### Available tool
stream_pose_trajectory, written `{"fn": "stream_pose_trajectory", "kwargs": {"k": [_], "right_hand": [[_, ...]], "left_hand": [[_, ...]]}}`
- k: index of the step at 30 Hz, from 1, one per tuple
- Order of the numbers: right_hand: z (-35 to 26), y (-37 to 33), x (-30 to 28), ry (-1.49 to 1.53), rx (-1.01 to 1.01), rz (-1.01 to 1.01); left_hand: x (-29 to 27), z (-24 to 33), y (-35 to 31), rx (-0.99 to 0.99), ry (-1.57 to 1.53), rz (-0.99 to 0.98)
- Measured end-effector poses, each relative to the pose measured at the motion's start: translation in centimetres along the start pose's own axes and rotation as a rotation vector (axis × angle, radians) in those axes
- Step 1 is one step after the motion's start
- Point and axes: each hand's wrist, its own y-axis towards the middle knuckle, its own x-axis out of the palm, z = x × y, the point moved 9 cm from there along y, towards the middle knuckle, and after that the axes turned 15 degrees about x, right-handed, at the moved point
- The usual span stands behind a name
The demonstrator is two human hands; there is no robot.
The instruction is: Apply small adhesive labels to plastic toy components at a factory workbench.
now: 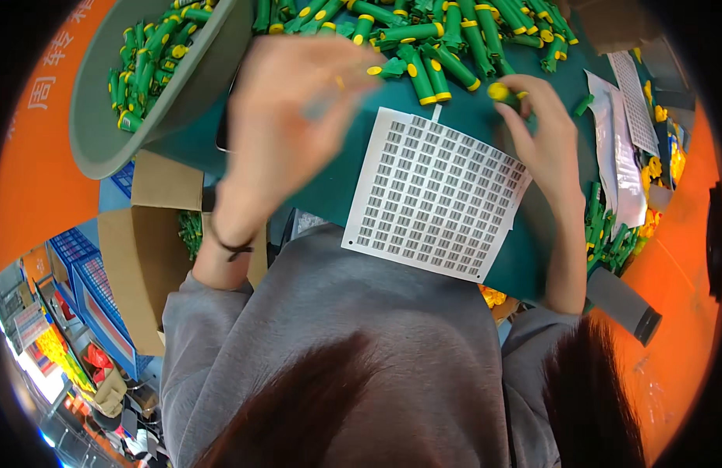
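Observation:
My right hand grips a small green tube with a yellow end between thumb and fingers, just beyond the far right corner of a white sheet of small printed labels. Motion blurs my left hand, raised left of the sheet. Its fingers are smeared, so whether they hold anything does not show. Beyond both hands lies a heap of green tubes with yellow ends, several of them close to the sheet's far edge. The sheet rests at a slant on the dark green tabletop, close to my body.
A grey-green basin of similar tubes stands at the left. Below it is an open cardboard box. On the right are more green tubes, white plastic packaging, another label sheet, and a grey cylinder.

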Motion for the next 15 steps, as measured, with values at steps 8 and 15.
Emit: {"fn": "stream_pose_trajectory", "kwargs": {"k": [8, 15], "right_hand": [[-0.9, -8.2, 5.7, 1.59, 0.55, -0.399], [0.1, -8.8, 6.9, 1.602, 0.597, -0.24]], "left_hand": [[8.4, 0.6, -2.5, -0.064, -0.229, -0.169], [7.8, 0.7, -2.3, -0.129, -0.311, -0.086]]}}
